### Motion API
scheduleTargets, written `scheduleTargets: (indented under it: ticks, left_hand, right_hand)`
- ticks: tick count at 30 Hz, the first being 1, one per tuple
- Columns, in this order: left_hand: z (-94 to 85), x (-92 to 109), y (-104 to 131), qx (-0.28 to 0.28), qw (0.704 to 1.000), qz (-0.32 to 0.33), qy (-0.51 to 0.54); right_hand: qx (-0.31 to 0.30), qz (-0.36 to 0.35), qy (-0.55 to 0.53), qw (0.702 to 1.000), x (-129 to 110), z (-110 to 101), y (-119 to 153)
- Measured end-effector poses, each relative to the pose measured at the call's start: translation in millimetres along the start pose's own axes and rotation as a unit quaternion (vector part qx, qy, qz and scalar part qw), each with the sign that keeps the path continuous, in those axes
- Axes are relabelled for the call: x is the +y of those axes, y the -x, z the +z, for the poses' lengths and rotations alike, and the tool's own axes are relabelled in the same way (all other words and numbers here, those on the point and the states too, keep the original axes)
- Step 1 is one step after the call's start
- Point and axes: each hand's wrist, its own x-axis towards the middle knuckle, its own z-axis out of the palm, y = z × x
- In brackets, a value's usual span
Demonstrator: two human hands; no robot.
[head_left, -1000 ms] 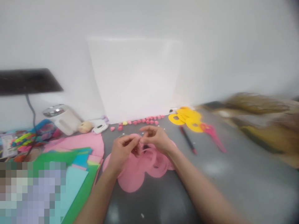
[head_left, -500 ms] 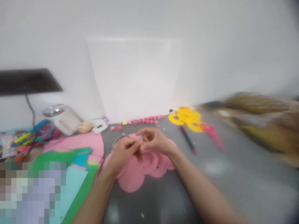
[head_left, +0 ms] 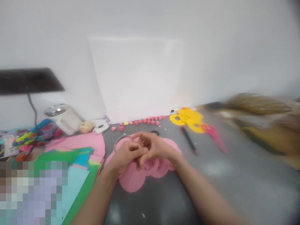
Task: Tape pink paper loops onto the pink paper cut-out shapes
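My left hand (head_left: 127, 155) and my right hand (head_left: 154, 146) meet over a spread of pink paper circles (head_left: 132, 179). The left thumb and fingers are pinched together at the right fingertips. My right hand's fingers curl over and close against the left ones. Whatever is between the fingers is hidden or too small to make out. Just behind my left hand, a silvery ring (head_left: 117, 143) rests on the pink circles. A small dark ring (head_left: 155, 133) shows beyond my right hand.
Small pink pieces (head_left: 148, 121) line the wall. Yellow paper rings (head_left: 191, 118), a black and red pen (head_left: 189, 140) and pink scissors (head_left: 215, 136) lie right. Coloured paper sheets (head_left: 77, 181), a white mug-like container (head_left: 67, 120) and a dark panel with cord (head_left: 30, 80) are left.
My right hand has shifted slightly, its fingers curling further over the left fingertips. The dark ring behind it has come into view. The left hand stays pinched.
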Motion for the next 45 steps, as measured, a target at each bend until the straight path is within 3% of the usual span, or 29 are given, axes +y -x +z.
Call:
scheduleTargets:
  ticks: [5,10,13,21,29,32,37,45]
  left_hand:
    - [1.1,-4,-2,0.037,0.999,0.013,-0.014]
    - [4.6,-1,-5,0.161,0.979,0.118,-0.046]
    - [2.4,2,-4,0.197,0.966,0.150,-0.074]
    - [-0.1,0,-5,0.212,0.964,0.140,-0.083]
    - [-3.6,3,-4,0.147,0.981,0.122,-0.033]
    - [-3.0,3,-5,0.144,0.982,0.120,-0.017]
    - [-1.2,-1,-6,0.195,0.968,0.137,-0.073]
    - [-0.7,-2,-5,0.192,0.972,0.127,-0.056]
  right_hand:
    - [0.040,-0.004,0.009,0.999,4,2,-1]
    - [0.058,-0.023,-0.060,0.996,9,-3,-3]
    - [0.078,-0.039,-0.062,0.994,8,-6,-4]
    - [0.145,-0.087,0.011,0.986,10,-3,-6]
    - [0.263,-0.161,0.124,0.943,17,3,-10]
    - [0.275,-0.159,0.106,0.942,15,4,-11]
    - [0.310,-0.106,0.040,0.944,11,2,-12]
    - [0.327,-0.069,-0.032,0.942,14,-3,-13]
